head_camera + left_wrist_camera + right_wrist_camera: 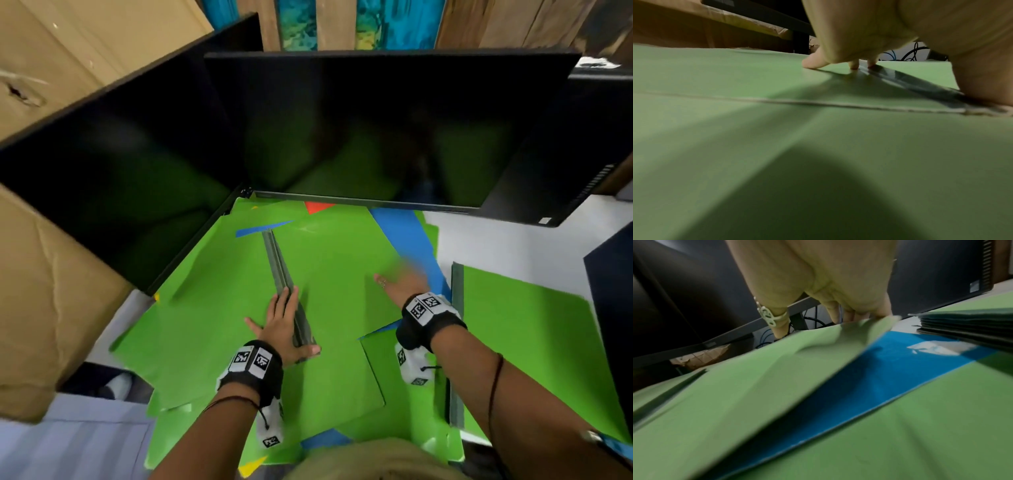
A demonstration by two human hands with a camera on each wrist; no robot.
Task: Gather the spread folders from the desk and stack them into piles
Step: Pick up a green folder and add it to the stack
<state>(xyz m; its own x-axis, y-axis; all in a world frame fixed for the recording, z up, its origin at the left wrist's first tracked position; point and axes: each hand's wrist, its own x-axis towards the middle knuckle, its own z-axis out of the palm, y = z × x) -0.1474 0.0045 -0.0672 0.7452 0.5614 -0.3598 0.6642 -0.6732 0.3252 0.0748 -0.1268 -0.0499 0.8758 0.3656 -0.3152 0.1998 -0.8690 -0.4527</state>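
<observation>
Green folders (342,260) overlapping on desk (507,240), blue ones beneath. Left hand (282,325) spread flat on grey spine. Right hand (400,282) lifting green cover edge; grip blurred, cannot tell.

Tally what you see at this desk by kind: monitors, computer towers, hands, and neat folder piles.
Monitors: 2, one angled at the left, one straight ahead
Computer tower: 1
Hands: 2, left hand and right hand
Neat folder pile: 1, at the right
Total: 6
The spread folders overlap too much to count.
</observation>
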